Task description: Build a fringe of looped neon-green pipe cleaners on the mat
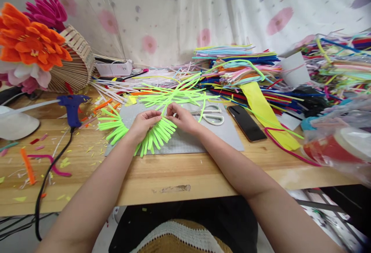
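Note:
A lime-green fringe of pipe cleaners curves in an arc below and to the left of my hands, its loops fanned outward. My left hand pinches its upper edge. Close beside it, my right hand has its fingers pressed together on a green pipe cleaner at the fringe's end. Loose lime-green pipe cleaners lie in a pile just beyond both hands. White-handled scissors rest to the right of my right hand, their blades partly hidden behind it. Under everything is a grey mat.
A black phone and a yellow strip lie to the right. Bundles of coloured pipe cleaners are heaped behind. At left are a blue glue gun with a black cord, a basket of fuzzy flowers, and scattered scraps.

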Demonstrator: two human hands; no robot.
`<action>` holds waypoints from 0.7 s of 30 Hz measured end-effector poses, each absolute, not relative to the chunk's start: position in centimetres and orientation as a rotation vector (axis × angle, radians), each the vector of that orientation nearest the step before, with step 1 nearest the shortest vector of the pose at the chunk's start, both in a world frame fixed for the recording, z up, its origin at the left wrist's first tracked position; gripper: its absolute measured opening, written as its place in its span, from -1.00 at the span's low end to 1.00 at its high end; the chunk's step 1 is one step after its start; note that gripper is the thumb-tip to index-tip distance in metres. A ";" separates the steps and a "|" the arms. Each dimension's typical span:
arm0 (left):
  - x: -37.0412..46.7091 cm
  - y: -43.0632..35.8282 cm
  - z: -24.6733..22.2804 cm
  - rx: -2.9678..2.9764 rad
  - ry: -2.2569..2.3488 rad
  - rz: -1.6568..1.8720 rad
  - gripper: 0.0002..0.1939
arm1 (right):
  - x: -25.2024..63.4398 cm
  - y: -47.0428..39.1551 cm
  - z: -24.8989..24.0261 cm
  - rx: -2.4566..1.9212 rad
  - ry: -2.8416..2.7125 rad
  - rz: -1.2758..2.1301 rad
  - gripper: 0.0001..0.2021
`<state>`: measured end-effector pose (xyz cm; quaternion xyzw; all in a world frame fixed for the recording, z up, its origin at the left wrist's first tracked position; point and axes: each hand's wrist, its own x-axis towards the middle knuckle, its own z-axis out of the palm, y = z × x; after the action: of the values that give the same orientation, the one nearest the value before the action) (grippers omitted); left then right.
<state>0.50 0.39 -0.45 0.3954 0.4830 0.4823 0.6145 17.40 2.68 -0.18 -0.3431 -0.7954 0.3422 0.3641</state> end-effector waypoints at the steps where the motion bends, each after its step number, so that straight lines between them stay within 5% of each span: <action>1: 0.5 0.4 -0.3 0.873 1.093 1.107 -0.65 | 17.4 2.7 -0.3 -0.886 -2.029 0.895 -0.91; 6: 0.7 0.3 0.2 0.808 1.076 1.098 -0.69 | 17.2 2.9 -0.7 -0.934 -2.045 0.878 -0.89; 14: 0.5 0.4 -0.4 0.917 1.163 1.022 -0.66 | 17.5 3.0 -0.5 -0.978 -2.256 0.240 -0.79; 21: 0.6 0.5 -1.1 1.123 1.255 0.949 -0.67 | 17.7 2.9 -0.2 -1.018 -2.402 0.067 -0.77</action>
<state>0.60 0.47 -1.15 0.4780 0.5342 0.4040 0.5683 17.68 2.91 -0.21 -0.3764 -0.8881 0.0248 0.2628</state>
